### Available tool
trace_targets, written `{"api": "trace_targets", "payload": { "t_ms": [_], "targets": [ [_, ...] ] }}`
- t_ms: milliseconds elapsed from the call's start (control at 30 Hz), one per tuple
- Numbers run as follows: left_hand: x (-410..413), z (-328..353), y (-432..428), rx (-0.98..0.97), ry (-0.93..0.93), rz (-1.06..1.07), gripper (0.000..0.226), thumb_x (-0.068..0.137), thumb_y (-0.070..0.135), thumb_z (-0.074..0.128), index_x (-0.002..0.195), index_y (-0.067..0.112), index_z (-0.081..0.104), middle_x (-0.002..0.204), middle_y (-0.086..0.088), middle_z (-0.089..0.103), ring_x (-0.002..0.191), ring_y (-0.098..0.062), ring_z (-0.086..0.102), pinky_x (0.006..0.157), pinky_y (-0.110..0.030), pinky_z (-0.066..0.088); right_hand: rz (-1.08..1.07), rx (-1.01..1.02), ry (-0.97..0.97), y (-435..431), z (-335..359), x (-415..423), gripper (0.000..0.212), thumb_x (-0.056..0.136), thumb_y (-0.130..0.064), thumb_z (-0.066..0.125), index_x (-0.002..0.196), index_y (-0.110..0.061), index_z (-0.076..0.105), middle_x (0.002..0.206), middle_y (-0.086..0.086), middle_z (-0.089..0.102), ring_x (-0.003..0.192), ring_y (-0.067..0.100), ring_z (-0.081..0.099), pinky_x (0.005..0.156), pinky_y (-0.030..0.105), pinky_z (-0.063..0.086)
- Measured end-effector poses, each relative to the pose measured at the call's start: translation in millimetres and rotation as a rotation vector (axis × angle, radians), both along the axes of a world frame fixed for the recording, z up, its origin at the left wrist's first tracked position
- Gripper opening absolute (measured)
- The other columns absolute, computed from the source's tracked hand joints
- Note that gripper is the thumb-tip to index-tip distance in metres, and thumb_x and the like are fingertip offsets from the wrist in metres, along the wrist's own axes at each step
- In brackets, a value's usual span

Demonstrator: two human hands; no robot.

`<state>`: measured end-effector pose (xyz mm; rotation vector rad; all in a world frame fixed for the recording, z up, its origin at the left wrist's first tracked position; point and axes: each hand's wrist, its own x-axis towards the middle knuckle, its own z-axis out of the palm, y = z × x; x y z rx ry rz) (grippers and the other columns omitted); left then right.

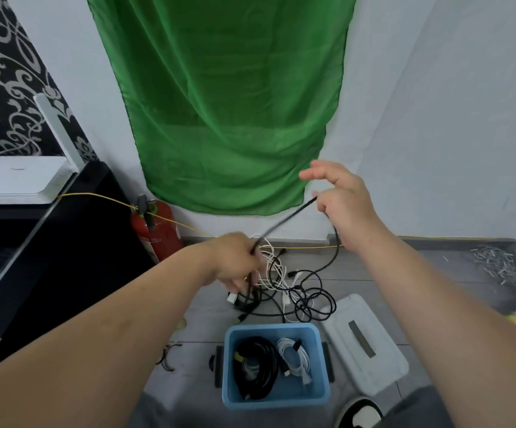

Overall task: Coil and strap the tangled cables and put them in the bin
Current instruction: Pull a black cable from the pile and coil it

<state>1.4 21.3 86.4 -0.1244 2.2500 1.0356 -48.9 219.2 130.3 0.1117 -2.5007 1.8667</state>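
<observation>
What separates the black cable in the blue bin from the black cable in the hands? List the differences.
The bin cable is wound into a coil; the held cable is stretched between the left hand and right hand. The bin cable lies inside the blue bin; the held cable is lifted, its rest trailing down to the tangle on the floor. Both are black.

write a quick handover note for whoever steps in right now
Hands: left hand grips loops of the black cable; right hand pinches its taut stretch, raised.
In the bin: a black coil and a strapped white coil already inside.
Left to do: finish coiling and strap this cable, then the tangle on the floor beyond the bin.
The lid lies on the floor right of the bin.
</observation>
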Motion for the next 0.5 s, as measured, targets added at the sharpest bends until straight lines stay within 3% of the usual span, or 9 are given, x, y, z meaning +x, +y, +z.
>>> {"api": "trace_targets", "payload": {
  "t_ms": [33,100,133,200,267,367,433,500],
  "targets": [
    [-1,4,0,0.128,0.022,0.164,0.021,0.105,0.021,0.051,0.103,0.009,0.068,0.094,-0.018,0.077,0.073,-0.029,0.074,0.064,-0.035,0.06,0.024,0.085,-0.029,1,-3,-1,0.07,0.075,0.016,0.045,0.129,-0.024,0.066,0.151,-0.003,0.044,0.139,0.01,0.041,0.113,0.037,0.04],
    [-7,18,2,0.39,0.09,0.432,0.022,0.108,0.024,0.048,0.111,0.008,0.063,0.093,-0.024,0.076,0.084,-0.037,0.077,0.079,-0.047,0.063,0.066,0.272,-0.157,1,-7,2,0.081,0.083,0.01,0.048,0.156,-0.022,0.036,0.169,-0.004,0.011,0.153,0.015,0.019,0.121,0.039,0.029],
    [-10,25,5,0.514,0.103,0.52,0.023,0.109,0.025,0.047,0.113,0.008,0.061,0.094,-0.025,0.076,0.087,-0.037,0.077,0.081,-0.049,0.063,0.121,0.334,-0.251,0,-11,5,0.083,0.083,0.007,0.051,0.159,-0.019,0.03,0.169,0.001,0.013,0.153,0.02,0.023,0.119,0.04,0.034],
    [-14,35,14,0.729,0.095,0.634,0.022,0.11,0.026,0.044,0.114,0.009,0.058,0.096,-0.027,0.075,0.087,-0.035,0.077,0.076,-0.046,0.064,0.352,0.348,-0.443,-3,-26,13,0.081,0.074,0.002,0.06,0.151,-0.013,0.042,0.151,0.017,0.047,0.14,0.033,0.047,0.096,0.04,0.052],
    [-17,42,21,0.85,0.077,0.709,0.022,0.11,0.026,0.042,0.114,0.01,0.055,0.095,-0.027,0.075,0.085,-0.034,0.077,0.071,-0.042,0.065,0.58,0.286,-0.58,-9,-37,19,0.074,0.062,-0.006,0.065,0.134,-0.014,0.056,0.131,0.021,0.066,0.128,0.039,0.059,0.077,0.034,0.048],
    [-26,47,22,1.024,0.058,0.842,0.022,0.112,0.023,0.037,0.115,0.008,0.052,0.089,-0.027,0.075,0.08,-0.032,0.078,0.066,-0.04,0.065,0.676,0.245,-0.624,-8,-44,16,0.048,0.072,-0.02,0.073,0.12,-0.017,0.064,0.114,0.011,0.076,0.115,0.027,0.066,0.087,0.037,0.043],
    [-34,50,13,1.162,0.066,0.932,0.022,0.112,0.021,0.035,0.114,0.007,0.051,0.088,-0.028,0.075,0.076,-0.03,0.078,0.061,-0.038,0.064,0.616,0.428,-0.574,-1,-52,12,0.025,0.097,-0.035,0.058,0.113,-0.019,0.069,0.111,0.002,0.077,0.116,0.019,0.066,0.097,0.039,0.048],
    [-41,50,2,1.229,0.101,0.993,0.021,0.112,0.021,0.034,0.111,0.007,0.051,0.087,-0.028,0.075,0.074,-0.03,0.078,0.059,-0.038,0.063,0.475,0.562,-0.569,5,-60,9,0.039,0.108,-0.042,0.037,0.109,-0.02,0.069,0.11,-0.001,0.075,0.116,0.019,0.065,0.098,0.042,0.053]
  ]
}}
